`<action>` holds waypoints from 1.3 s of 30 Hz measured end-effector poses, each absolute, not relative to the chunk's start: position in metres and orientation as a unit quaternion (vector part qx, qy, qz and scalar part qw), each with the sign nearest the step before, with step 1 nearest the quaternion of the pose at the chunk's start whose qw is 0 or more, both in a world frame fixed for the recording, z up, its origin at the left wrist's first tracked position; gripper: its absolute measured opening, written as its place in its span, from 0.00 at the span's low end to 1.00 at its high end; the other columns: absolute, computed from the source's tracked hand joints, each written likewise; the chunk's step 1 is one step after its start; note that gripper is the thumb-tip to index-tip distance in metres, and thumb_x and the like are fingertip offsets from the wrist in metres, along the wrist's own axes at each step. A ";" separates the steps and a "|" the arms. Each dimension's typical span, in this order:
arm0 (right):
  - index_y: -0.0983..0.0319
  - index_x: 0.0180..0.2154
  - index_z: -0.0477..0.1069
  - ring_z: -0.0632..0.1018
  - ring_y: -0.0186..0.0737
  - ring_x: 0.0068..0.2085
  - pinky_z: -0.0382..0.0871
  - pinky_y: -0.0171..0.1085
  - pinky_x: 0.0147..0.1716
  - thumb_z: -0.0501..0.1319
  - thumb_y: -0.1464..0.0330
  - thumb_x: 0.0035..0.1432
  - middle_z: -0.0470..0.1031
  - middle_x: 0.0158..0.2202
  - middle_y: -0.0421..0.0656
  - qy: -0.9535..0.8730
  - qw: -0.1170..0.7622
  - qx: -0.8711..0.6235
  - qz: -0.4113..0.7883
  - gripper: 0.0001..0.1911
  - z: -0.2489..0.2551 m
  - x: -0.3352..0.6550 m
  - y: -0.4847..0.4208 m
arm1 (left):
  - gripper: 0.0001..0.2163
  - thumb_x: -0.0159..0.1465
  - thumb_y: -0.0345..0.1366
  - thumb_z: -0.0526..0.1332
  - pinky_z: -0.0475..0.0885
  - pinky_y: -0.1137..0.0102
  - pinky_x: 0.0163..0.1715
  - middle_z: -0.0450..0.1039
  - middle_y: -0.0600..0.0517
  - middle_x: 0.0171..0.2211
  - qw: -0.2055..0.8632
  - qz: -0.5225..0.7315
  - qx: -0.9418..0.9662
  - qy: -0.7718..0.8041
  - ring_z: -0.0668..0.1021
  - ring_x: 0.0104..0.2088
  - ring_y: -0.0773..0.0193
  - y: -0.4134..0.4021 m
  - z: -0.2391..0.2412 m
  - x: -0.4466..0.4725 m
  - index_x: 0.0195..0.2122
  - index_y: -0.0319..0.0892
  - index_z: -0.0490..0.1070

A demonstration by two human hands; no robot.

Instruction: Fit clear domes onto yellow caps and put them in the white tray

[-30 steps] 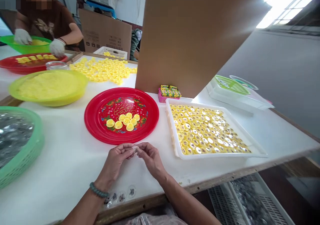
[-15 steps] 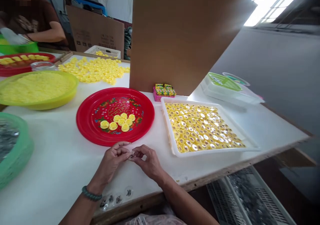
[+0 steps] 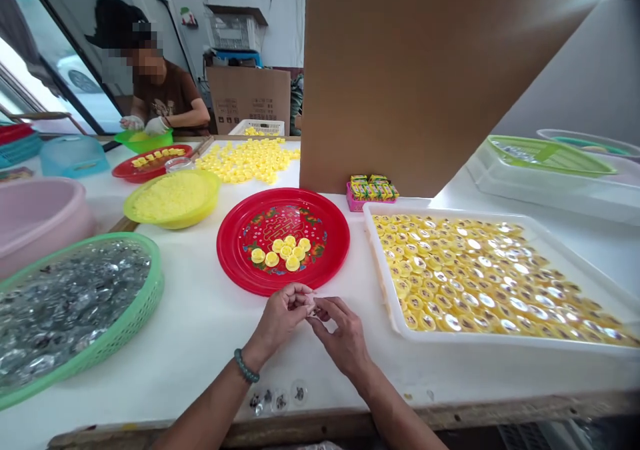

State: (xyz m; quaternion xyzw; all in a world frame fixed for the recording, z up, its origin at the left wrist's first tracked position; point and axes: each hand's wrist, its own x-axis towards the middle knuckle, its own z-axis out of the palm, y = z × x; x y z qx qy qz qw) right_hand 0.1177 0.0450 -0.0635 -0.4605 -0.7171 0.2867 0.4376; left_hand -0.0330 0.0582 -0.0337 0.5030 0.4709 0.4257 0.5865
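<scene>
Just in front of the red tray [image 3: 230, 257], my left hand [image 3: 283, 320] and my right hand [image 3: 345, 337] meet with fingers pinched. Between their fingertips is a small clear plastic piece [image 3: 313, 307] with dark marks, partly hidden by the fingers. Several round yellow pieces [image 3: 293, 262] lie in a loose group on the tray's patterned middle. Below my hands, near the table's front edge, rest several clear discs [image 3: 299, 393] with dark prints. To the right, a white tray [image 3: 373, 257] holds rows of yellow pieces with shiny, printed tops.
At left are a green basket [image 3: 157, 280] of clear pieces, a yellow basin [image 3: 213, 200] of yellow material and a pink basin [image 3: 75, 203]. Loose yellow pieces [image 3: 250, 160] cover the far table. Cardboard [image 3: 375, 83] stands behind a pink box [image 3: 356, 205]. A gloved co-worker [image 3: 167, 97] sits far left.
My view has swung left, bringing the co-worker and left-hand basins further into sight. My hands stay pinched together in front of the red tray, and more of the clear piece shows between them.
</scene>
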 end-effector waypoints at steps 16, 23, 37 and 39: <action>0.60 0.45 0.69 0.74 0.37 0.34 0.71 0.36 0.34 0.59 0.71 0.55 0.71 0.36 0.44 -0.729 0.436 -0.464 0.250 0.13 -0.072 0.118 0.046 | 0.12 0.54 0.30 0.58 0.68 0.62 0.41 0.76 0.44 0.38 0.096 0.081 0.767 0.629 0.74 0.41 0.51 0.163 -0.019 -0.142 0.38 0.39 0.75; 0.59 0.44 0.69 0.74 0.37 0.34 0.72 0.35 0.33 0.59 0.71 0.55 0.71 0.36 0.44 -0.711 0.445 -0.478 0.262 0.13 -0.064 0.118 0.047 | 0.12 0.59 0.41 0.56 0.67 0.67 0.42 0.74 0.48 0.41 0.100 0.147 0.750 0.638 0.75 0.41 0.57 0.093 0.010 -0.116 0.41 0.44 0.72; 0.60 0.43 0.67 0.73 0.35 0.36 0.71 0.34 0.35 0.60 0.73 0.53 0.70 0.36 0.42 -0.741 0.405 -0.469 0.256 0.13 -0.064 0.119 0.043 | 0.16 0.59 0.50 0.55 0.62 0.66 0.27 0.74 0.46 0.28 0.167 0.105 0.674 0.712 0.76 0.30 0.53 0.029 -0.042 -0.049 0.35 0.41 0.67; 0.60 0.43 0.67 0.73 0.35 0.35 0.71 0.34 0.34 0.60 0.72 0.53 0.70 0.36 0.42 -0.744 0.400 -0.469 0.257 0.13 -0.064 0.119 0.043 | 0.16 0.56 0.51 0.58 0.63 0.67 0.28 0.75 0.48 0.27 0.244 0.141 0.620 0.733 0.76 0.30 0.54 0.026 -0.042 -0.050 0.36 0.43 0.67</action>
